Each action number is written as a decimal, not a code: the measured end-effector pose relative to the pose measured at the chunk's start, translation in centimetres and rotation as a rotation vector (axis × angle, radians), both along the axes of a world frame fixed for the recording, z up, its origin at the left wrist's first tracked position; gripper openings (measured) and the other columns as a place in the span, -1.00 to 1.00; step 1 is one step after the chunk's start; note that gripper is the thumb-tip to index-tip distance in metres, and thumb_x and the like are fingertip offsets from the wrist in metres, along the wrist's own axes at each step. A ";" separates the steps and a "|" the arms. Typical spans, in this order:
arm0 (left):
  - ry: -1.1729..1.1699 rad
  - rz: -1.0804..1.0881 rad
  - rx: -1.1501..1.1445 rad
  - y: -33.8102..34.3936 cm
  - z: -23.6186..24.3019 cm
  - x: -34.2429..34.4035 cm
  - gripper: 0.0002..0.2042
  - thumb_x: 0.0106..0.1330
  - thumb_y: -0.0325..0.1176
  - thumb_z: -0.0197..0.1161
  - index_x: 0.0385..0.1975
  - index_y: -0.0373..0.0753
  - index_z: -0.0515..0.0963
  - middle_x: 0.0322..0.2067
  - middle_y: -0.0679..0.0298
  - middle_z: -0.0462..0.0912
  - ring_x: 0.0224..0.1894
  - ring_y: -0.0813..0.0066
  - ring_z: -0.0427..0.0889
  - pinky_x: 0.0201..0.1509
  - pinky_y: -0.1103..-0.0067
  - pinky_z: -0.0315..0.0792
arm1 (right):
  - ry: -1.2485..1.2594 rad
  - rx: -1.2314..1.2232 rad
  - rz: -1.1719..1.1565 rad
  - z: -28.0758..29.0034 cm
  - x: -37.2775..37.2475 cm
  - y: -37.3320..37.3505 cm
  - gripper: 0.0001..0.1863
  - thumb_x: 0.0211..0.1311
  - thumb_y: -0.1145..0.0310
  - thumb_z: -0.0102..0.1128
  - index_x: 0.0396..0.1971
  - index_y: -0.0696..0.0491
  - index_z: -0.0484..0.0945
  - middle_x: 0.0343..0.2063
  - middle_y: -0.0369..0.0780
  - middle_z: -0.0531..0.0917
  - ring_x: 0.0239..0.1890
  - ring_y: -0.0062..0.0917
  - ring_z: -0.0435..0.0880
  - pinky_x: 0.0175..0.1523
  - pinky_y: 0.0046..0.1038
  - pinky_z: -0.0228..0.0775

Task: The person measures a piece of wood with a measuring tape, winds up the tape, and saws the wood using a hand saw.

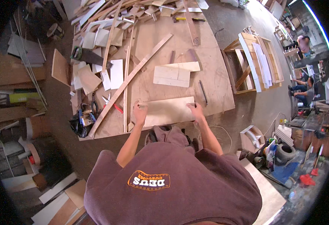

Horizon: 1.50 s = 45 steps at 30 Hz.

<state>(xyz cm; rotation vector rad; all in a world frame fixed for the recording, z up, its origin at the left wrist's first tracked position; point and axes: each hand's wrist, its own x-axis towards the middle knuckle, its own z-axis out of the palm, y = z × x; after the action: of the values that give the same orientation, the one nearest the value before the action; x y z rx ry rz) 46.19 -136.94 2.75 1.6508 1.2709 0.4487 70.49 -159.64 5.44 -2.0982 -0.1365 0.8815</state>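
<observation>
A pale board is gripped at its left end by the left hand and at its right end by the right hand, over the near edge of a wooden table. Beyond it, a smaller pale piece is laid flat, with a dark thin rod to its right. To the left, the table is crossed by a long strip, beside which red-handled pliers are placed. The far left is covered by wood scraps and a saw. At the far side, a yellow hammer is partly hidden by a plank. On the right, a wooden frame is stood on the floor.
</observation>
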 end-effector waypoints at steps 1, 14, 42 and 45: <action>0.000 -0.009 0.019 0.6 0.0 -0.1 -0.33 0.07 -0.23 0.36 0.21 -0.31 0.32 0.03 -0.09 0.45 0.10 0.01 0.43 0.18 0.29 0.33 | 0.000 0.019 -0.009 0.1 -0.3 -0.3 -0.50 0.14 0.08 0.36 -0.11 0.19 0.56 -0.20 -0.17 0.68 -0.18 -0.45 0.63 -0.10 -0.37 0.44; -0.188 -0.075 0.040 -0.3 5.1 -0.1 -0.46 0.29 -0.25 0.24 0.19 -0.42 0.33 0.15 -0.08 0.44 0.25 0.13 0.39 0.32 0.39 0.24 | 0.328 0.462 -0.345 -3.3 -8.6 -1.1 -0.58 0.43 0.04 -0.01 -0.06 0.15 0.44 -0.44 -0.21 0.58 -0.55 -0.54 0.48 -0.54 -0.41 0.32; -0.049 0.098 -0.018 -1.7 3.9 -25.4 -0.64 0.28 -0.29 0.24 0.01 -0.35 0.52 -0.10 0.04 0.65 0.01 0.27 0.60 0.12 0.46 0.40 | 0.405 0.170 -0.286 -1.6 -24.0 6.5 -0.68 0.40 0.10 -0.08 -0.42 0.04 0.33 -0.72 -0.34 0.30 -0.83 -0.64 0.18 -0.79 -0.51 -0.04; -0.131 0.062 -0.053 0.0 4.2 -27.7 -0.64 0.32 -0.28 0.21 0.03 -0.34 0.50 -0.08 0.09 0.64 0.01 0.33 0.60 0.11 0.49 0.40 | 0.284 0.276 -0.319 0.1 -26.1 6.9 -0.88 0.35 0.36 0.00 -0.27 0.08 0.43 -0.55 -0.30 0.49 -0.74 -0.73 0.26 -0.74 -0.60 0.01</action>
<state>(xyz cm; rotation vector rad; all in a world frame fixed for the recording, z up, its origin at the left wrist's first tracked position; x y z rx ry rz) 18.50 -136.93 6.92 1.5158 1.2295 0.5472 44.40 -152.76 5.49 -1.6625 0.2104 0.8970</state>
